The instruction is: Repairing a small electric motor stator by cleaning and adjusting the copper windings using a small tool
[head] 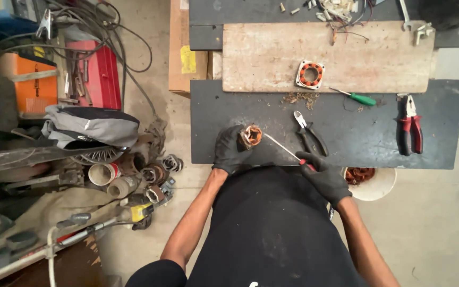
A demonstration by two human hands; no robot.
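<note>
My left hand (pixel 230 151), in a black glove, grips a small motor stator with copper windings (pixel 251 135) at the near edge of the dark workbench (pixel 346 138). My right hand (pixel 325 178), also gloved, holds a red-handled screwdriver (pixel 285 149) whose thin shaft slants up-left, with its tip at the stator. Both hands are close to my body, over the bench's front edge.
On the bench lie black-handled cutters (pixel 309 133), red-handled pliers (pixel 410 127), a green screwdriver (pixel 358 97) and a second stator (pixel 310 74) on a wooden board (pixel 272 58). A white bowl of copper wire (pixel 370 180) sits below right. Scrap parts (pixel 150 175) and a red toolbox (pixel 99 74) crowd the floor left.
</note>
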